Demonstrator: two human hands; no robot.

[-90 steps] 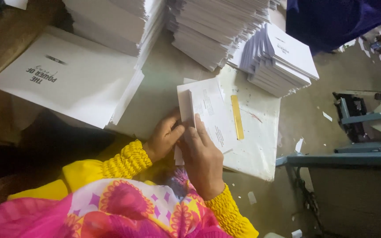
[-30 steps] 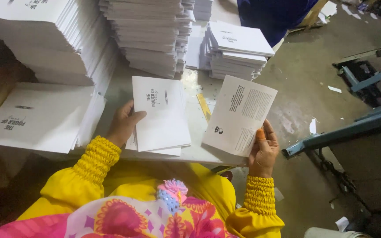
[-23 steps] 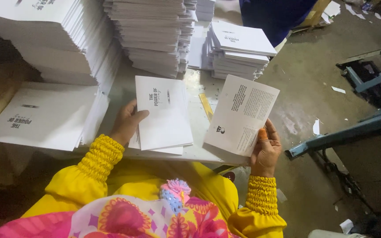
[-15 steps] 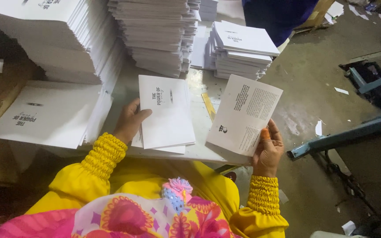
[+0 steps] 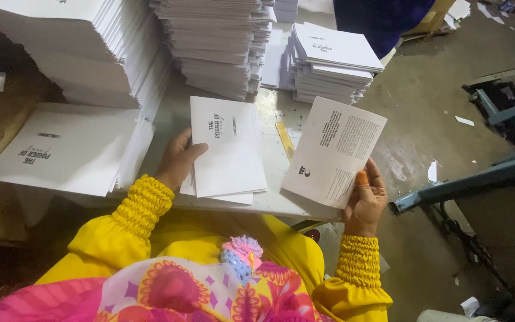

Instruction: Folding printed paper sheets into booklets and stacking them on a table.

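**Two hands, two white booklets at the bench**

Several stacks of white printed sheets crowd the far side. At the far left a flat pile of large covers [image 5: 70,149] lies beside a tall stack [image 5: 84,48]; further right stands a middle stack [image 5: 222,48], then a shorter stack of folded booklets [image 5: 335,62].

The left hand [image 5: 177,161] rests its fingers on the left edge of a small pile of booklets [image 5: 227,149] lying flat on the bench [image 5: 281,203], thumb on top, pinning it rather than clenching it. To do this well, I judge, that hand should keep the pile square and pressed flat so the top copy does not slide.

A thin yellow strip [image 5: 284,138] lies on the bench between the two booklets.

The right hand [image 5: 366,200] grasps a single booklet [image 5: 335,152] by its lower right corner, thumb on the face, holding it tilted above the bench's near edge. A light pinch at the corner seems best, so the cover stays uncreased.

That booklet is white, rectangular, thin, with blocks of dark print and a small dark emblem near its lower left.

At the far right, a blue metal frame [image 5: 466,179] stands on the scrap-littered floor [image 5: 424,113].
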